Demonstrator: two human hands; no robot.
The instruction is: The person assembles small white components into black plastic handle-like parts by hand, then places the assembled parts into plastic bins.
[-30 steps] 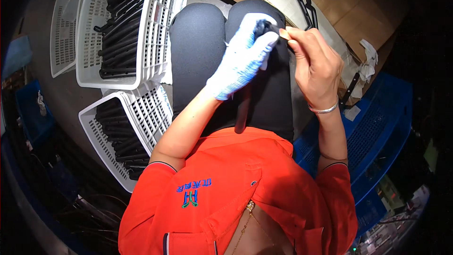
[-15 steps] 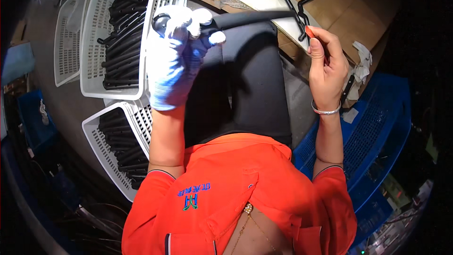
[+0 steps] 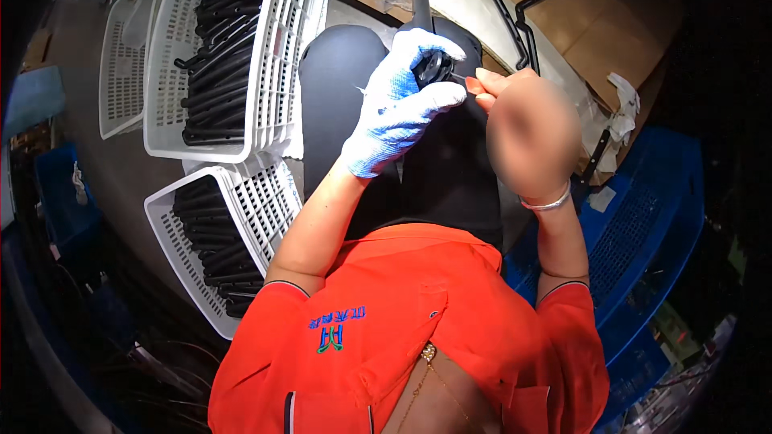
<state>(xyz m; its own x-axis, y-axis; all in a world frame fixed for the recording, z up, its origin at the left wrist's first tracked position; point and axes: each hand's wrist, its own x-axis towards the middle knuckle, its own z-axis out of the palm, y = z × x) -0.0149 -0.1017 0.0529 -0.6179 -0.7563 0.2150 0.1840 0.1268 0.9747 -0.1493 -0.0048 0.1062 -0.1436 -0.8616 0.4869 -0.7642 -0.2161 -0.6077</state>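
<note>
The left hand [image 3: 396, 104] is gripping a black tube [image 3: 421, 10], probably stiff, best held around its body; at three o'clock, the right hand [image 3: 531, 133] is pinching a red piece [image 3: 472, 85].

From far away, I see white baskets [image 3: 280, 56] on the grey floor [image 3: 125, 177] and two black bars [image 3: 501, 16] on the white-and-brown table [image 3: 466, 4].

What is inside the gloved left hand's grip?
A black tubular part: one end protrudes beyond the gloved left hand, and a dark, rounded portion shows at the grip's right side. The stretch between is covered by that hand.
</note>
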